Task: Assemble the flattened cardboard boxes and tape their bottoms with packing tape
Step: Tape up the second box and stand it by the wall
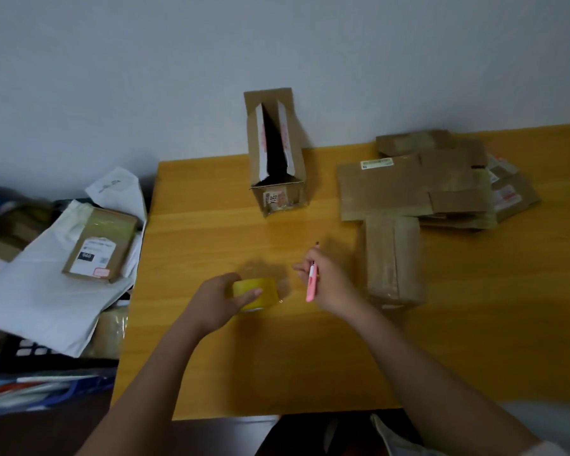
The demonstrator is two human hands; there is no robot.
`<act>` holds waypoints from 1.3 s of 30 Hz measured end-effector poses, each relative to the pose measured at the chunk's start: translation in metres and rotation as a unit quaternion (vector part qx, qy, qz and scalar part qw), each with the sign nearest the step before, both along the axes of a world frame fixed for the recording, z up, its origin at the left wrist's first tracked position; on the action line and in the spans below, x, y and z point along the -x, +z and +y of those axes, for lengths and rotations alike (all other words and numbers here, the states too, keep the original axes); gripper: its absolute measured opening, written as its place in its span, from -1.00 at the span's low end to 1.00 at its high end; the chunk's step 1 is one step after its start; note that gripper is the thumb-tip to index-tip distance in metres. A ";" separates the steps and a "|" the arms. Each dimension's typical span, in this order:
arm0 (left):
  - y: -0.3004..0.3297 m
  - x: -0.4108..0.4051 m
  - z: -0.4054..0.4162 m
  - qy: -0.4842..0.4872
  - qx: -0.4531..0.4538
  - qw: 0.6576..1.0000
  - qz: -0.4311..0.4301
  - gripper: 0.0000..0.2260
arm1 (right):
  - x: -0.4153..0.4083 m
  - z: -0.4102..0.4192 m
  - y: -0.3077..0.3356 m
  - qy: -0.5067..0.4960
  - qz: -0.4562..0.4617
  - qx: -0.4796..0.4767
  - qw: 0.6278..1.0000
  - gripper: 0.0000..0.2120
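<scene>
Left hand [218,299] grips the tape roll [256,293] (yellow); right hand [329,280] holds a pink cutter [311,284].

The counter [310,357] is honey-yellow wood with a faint grain. The tape roll [257,292] at centre is translucent yellow. The cutter [311,284] is pink and white. The flattened boxes [408,189] at upper right are dull brown; the upright box [277,153] shows white inner flaps.
</scene>
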State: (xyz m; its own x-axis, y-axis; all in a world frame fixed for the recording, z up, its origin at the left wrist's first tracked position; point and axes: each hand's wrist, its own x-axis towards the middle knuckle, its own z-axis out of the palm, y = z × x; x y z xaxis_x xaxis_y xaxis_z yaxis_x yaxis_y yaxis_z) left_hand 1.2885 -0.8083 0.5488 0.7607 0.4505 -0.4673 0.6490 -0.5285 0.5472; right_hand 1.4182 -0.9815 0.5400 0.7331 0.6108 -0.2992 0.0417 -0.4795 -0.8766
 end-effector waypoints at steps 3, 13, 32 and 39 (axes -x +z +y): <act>-0.004 0.013 0.010 0.030 0.054 0.997 -0.039 -0.73 | 0.002 0.013 -0.043 0.018 0.067 0.022 0.997 -0.77; -0.011 0.020 0.023 0.030 0.141 0.985 -0.091 -0.70 | 0.002 0.037 -0.089 0.091 -0.042 0.097 0.990 -0.64; -0.013 0.026 0.028 0.010 0.212 0.972 -0.103 -0.58 | -0.002 0.033 -0.064 0.179 -0.136 0.099 0.969 -0.72; 0.005 0.020 0.018 0.048 0.279 0.949 -0.139 -0.69 | -0.008 0.001 -0.023 0.137 -0.072 0.056 0.986 -0.59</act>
